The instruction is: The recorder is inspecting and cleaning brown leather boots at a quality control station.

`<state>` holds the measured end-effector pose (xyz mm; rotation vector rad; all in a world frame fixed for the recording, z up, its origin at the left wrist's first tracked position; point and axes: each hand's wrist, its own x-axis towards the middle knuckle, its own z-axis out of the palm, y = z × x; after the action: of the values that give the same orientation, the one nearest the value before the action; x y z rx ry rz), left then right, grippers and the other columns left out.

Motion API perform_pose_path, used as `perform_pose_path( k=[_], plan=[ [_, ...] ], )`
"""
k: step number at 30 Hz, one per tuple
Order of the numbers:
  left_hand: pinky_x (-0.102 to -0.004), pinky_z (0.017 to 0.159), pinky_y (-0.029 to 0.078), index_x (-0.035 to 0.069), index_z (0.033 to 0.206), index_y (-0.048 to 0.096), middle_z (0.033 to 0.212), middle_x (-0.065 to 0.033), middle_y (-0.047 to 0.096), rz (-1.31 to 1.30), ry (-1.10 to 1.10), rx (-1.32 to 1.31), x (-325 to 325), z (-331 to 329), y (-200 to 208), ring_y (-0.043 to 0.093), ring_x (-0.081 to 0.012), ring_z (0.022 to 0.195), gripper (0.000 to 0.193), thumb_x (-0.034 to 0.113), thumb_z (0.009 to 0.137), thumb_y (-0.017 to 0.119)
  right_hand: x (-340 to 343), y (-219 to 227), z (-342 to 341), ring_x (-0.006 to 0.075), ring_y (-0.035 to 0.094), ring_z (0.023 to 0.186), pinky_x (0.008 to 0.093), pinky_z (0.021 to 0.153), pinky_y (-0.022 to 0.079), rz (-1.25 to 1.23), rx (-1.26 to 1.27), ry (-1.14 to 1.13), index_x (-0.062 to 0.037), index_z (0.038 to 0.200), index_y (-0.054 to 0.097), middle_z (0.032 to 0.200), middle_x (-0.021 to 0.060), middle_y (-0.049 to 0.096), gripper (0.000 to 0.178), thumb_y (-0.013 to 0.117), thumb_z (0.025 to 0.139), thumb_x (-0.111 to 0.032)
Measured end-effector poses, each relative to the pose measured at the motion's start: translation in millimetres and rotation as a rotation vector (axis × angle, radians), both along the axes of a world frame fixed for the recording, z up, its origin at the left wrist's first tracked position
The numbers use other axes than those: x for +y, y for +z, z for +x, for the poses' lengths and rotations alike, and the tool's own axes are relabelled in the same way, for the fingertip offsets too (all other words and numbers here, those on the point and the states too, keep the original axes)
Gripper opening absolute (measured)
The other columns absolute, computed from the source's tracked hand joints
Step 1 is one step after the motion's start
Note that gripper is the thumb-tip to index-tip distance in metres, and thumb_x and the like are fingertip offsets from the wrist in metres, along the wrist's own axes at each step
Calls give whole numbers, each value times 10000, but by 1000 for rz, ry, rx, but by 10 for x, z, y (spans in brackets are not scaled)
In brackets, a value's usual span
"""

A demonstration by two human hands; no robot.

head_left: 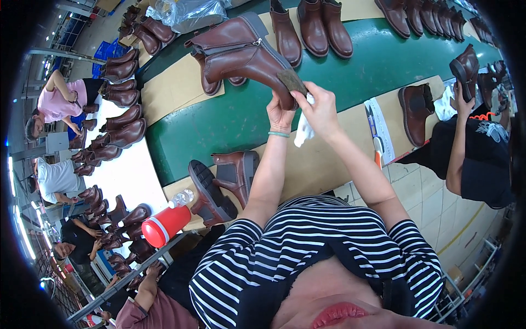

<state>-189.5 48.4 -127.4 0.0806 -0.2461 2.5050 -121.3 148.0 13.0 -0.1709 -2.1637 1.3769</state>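
A green surface spans the frame. At upper centre, the left hand grips a brown boot by the toe; the right hand pinches a dark pad against it, plus white cloth. Light, even strokes, toe held firmly, would probably work best.

One raised zip-sided ankle boot, one brown pad, one white cloth; two Chelsea boots beside one red jug.
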Motion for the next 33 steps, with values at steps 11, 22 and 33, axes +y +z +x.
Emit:
perform_pose_path(
  k=[11, 22, 33],
  plan=[
    [-451, 1075, 359, -2, 1346, 386, 1351, -158, 469, 34, -64, 41, 51, 19, -84, 472, -306, 1233, 496, 61, 884, 556, 97, 344, 112, 208, 518, 462, 318, 466, 399, 8, -137, -48, 27, 758, 609, 585, 147, 574, 179, 671, 804, -134],
    [-533, 1035, 366, -62, 1258, 447, 1263, -230, 515, 42, -143, -75, 78, 80, -104, 462, -390, 1207, 485, 24, 797, 569, 71, 434, 313, 223, 520, 450, 327, 443, 373, -1, -134, -32, 28, 760, 600, 573, 154, 538, 168, 683, 797, -113],
    [-485, 1059, 359, -23, 1265, 455, 1279, -181, 512, 175, -139, -7, 121, 111, 5, 451, -343, 1229, 561, 35, 730, 615, 125, 562, 350, 86, 507, 488, 278, 449, 385, -152, -140, -58, 26, 787, 635, 571, 115, 575, 129, 692, 783, -89]
  ],
)
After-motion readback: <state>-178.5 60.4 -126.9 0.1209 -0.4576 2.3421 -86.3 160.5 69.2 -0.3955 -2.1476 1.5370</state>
